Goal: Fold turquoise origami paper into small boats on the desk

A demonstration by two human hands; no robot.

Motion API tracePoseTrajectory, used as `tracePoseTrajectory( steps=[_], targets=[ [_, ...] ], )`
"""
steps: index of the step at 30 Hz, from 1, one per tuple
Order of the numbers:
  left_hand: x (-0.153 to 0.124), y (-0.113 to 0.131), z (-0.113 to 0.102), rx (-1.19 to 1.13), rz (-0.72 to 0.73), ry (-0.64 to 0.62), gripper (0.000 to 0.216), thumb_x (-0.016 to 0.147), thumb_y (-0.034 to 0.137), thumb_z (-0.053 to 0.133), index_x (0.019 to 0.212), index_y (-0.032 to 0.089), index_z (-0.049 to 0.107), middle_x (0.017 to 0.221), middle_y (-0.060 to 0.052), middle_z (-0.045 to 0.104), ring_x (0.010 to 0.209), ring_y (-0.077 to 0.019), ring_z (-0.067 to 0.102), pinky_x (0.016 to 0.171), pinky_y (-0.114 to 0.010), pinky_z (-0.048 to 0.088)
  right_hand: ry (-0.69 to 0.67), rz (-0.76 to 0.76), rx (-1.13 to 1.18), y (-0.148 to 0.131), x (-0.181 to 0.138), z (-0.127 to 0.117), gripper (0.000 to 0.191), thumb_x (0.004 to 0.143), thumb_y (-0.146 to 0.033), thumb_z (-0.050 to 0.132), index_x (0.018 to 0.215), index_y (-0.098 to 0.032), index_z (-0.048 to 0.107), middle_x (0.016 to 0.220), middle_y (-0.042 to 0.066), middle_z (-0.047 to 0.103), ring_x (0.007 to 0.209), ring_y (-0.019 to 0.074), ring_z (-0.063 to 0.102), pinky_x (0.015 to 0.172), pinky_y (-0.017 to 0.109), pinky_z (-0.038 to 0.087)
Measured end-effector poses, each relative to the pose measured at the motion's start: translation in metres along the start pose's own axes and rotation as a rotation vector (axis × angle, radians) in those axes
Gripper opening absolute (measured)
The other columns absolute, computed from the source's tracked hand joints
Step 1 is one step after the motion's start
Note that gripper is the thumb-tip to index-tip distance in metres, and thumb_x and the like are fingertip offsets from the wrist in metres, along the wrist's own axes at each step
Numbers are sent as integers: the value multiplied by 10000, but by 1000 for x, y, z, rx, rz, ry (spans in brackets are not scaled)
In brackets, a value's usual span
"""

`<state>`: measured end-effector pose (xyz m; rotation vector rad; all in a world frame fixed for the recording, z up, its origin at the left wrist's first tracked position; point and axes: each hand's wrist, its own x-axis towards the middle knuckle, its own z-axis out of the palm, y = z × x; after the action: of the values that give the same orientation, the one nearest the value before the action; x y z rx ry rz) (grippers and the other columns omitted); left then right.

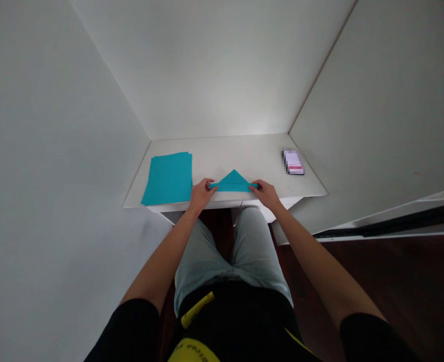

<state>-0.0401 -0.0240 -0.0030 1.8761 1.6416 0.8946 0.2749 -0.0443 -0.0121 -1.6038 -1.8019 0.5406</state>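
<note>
A folded sheet of blue paper (234,182) lies near the front edge of the white desk, with a pointed peak at its middle and a long strip along its lower side. My left hand (202,193) pinches the strip's left end between thumb and fingers. At the opposite end, my right hand (266,192) grips the paper the same way. Both hands rest close to the desk's front edge, and the paper's ends are partly hidden by my fingers.
A stack of blue paper sheets (169,178) lies left of my left hand. A phone (293,162) with a blurred screen sits at the desk's right. White walls enclose the desk (222,151) at the back and both sides.
</note>
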Motion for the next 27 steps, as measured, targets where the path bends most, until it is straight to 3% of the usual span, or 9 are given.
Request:
tracePoseTrajectory(
  steps=[4, 9, 16, 19, 27],
  targets=[
    [3, -4, 5, 91, 12, 26, 236, 897, 347, 803, 1102, 245, 748, 937, -19, 789, 888, -212, 732, 910, -366, 556, 22, -27, -82, 7, 7, 5, 302, 945, -475, 615, 1018, -227, 770, 880, 65, 752, 794, 237, 668, 800, 394, 558],
    [-8, -1, 4, 200, 162, 14, 138, 1004, 350, 694, 1014, 247, 787, 1097, -68, 791, 1011, -231, 719, 1013, -414, 519, 49, -54, -96, 10, 6, 8, 257, 972, -443, 633, 962, -212, 745, 966, 96, 716, 864, 244, 680, 857, 402, 573],
    [-22, -1, -3, 235, 406, -152, 259, 1087, 341, 551, 1170, 269, 785, 1407, -54, 744, 1333, -251, 625, 1196, -492, 424, 111, -90, -72, 13, 5, 11, 232, 998, -383, 625, 942, -208, 766, 965, 104, 685, 898, 260, 667, 900, 427, 576],
    [-21, -4, -5, 186, 434, -201, 294, 1101, 358, 514, 1142, 266, 791, 1362, -50, 769, 1332, -230, 637, 1220, -484, 411, 138, -114, -78, 14, 5, 12, 254, 1012, -371, 603, 983, -208, 795, 999, 119, 691, 953, 284, 662, 946, 464, 569],
    [-2, -2, -3, 106, 432, -294, 134, 986, 375, 710, 990, 302, 822, 1178, -26, 814, 1188, -234, 687, 1136, -446, 468, 104, -126, -141, 19, 23, 8, 241, 1009, -327, 608, 1005, -224, 826, 1030, 123, 694, 1022, 306, 635, 1012, 494, 536]
  ],
)
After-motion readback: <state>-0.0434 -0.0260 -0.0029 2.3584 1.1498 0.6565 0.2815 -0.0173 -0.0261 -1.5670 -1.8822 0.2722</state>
